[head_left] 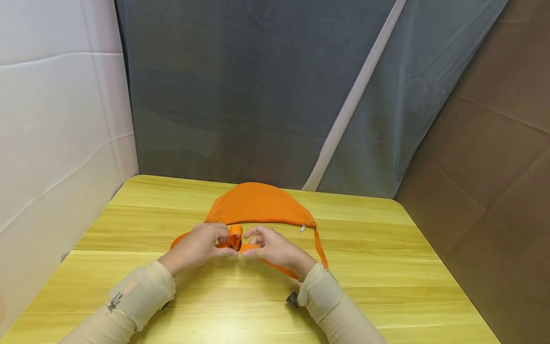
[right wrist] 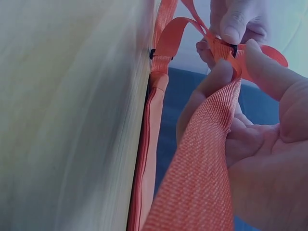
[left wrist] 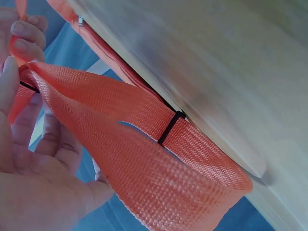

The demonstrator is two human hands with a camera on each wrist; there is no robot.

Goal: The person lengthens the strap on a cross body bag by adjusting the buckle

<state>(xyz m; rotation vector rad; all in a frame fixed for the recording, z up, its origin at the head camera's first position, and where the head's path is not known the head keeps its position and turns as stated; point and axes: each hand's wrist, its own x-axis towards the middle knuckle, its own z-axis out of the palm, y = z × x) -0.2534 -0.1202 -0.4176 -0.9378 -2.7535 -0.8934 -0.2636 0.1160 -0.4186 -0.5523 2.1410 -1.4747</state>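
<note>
An orange waist bag (head_left: 262,203) lies flat on the table, its zipped edge towards me. Its orange webbing strap (left wrist: 144,168) is raised in front of it, between both hands. My left hand (head_left: 199,246) pinches the strap at a small black slider buckle (right wrist: 234,50), thumb against it in the right wrist view. Close by on the right, my right hand (head_left: 275,246) pinches the strap between thumb and forefinger, beside the slider. A small loop of webbing stands up between the hands. A second black slider (left wrist: 172,128) sits on the strap nearer the bag.
A wood-patterned table (head_left: 386,267) carries everything. The bag's zipper pull (head_left: 302,228) hangs at its right end. A grey curtain (head_left: 258,95) stands behind the table, with a white wall covering (head_left: 56,119) left and a brown one (head_left: 485,157) right.
</note>
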